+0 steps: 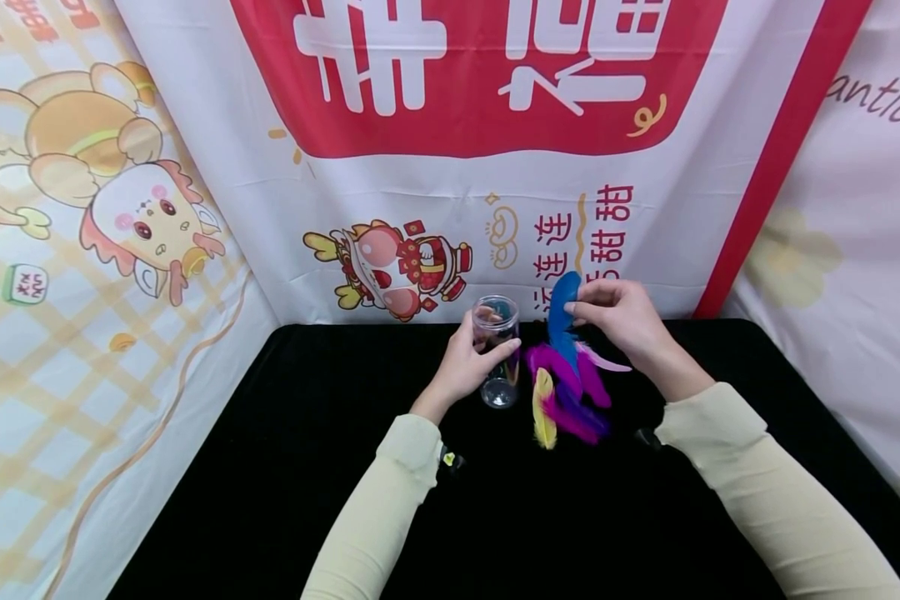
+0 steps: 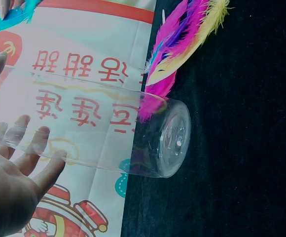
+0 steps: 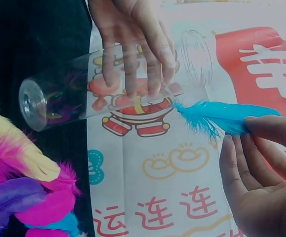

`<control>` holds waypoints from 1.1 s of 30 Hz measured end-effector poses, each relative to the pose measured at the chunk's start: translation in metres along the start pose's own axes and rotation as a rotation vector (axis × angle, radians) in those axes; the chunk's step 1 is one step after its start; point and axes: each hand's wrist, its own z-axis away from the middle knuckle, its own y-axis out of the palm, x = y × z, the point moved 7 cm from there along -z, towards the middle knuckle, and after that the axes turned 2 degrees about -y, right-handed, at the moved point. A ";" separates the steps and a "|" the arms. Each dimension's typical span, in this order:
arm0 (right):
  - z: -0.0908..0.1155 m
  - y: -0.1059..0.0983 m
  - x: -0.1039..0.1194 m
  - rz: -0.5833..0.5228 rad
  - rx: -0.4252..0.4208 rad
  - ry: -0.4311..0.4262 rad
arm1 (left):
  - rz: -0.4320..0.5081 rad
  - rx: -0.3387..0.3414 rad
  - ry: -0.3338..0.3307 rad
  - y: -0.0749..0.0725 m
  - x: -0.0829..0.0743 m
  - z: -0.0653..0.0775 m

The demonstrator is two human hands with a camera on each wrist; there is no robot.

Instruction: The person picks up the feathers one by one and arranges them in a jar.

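My left hand point(image 1: 461, 367) grips a clear, see-through jar point(image 1: 500, 393) near the back of the black table, fingers and thumb around its upper part. Whether the jar's base touches the table, I cannot tell. To the right of the jar, my right hand point(image 1: 626, 325) pinches a blue feather point(image 3: 222, 116) between thumb and fingers, its fluffy end toward the jar. Below that hand lies a loose pile of feathers: a yellow feather point(image 1: 543, 412), magenta feathers point(image 1: 594, 385), a purple feather point(image 3: 15, 197) and a pale pink feather point(image 1: 606, 361). No feather shows inside the jar.
A black cloth covers the table point(image 1: 307, 467). Behind it hangs a white and red printed curtain point(image 1: 420, 192), close to the jar. A yellow checked curtain point(image 1: 60, 333) hangs on the left, a white one point(image 1: 855, 292) on the right.
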 end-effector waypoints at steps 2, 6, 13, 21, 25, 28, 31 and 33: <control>-0.001 0.000 0.001 -0.007 -0.003 -0.010 | -0.002 -0.001 0.002 0.000 0.000 0.000; -0.003 0.002 0.003 -0.032 -0.010 -0.023 | -0.008 0.004 -0.007 0.000 0.001 0.000; -0.007 0.002 0.009 -0.049 -0.033 -0.024 | 0.002 0.011 -0.014 -0.001 0.002 0.000; -0.012 0.004 0.018 -0.074 -0.077 -0.047 | 0.037 0.016 0.009 0.000 0.002 -0.002; -0.014 0.006 0.022 -0.087 -0.082 -0.066 | 0.031 0.013 0.004 0.000 0.002 -0.002; -0.015 0.006 0.023 -0.098 -0.088 -0.074 | 0.020 0.013 -0.002 0.000 0.003 -0.001; -0.017 0.007 0.025 -0.113 -0.092 -0.080 | 0.017 0.013 -0.005 0.000 0.003 -0.001; -0.018 0.006 0.026 -0.120 -0.097 -0.079 | 0.021 0.012 -0.005 -0.001 0.003 -0.002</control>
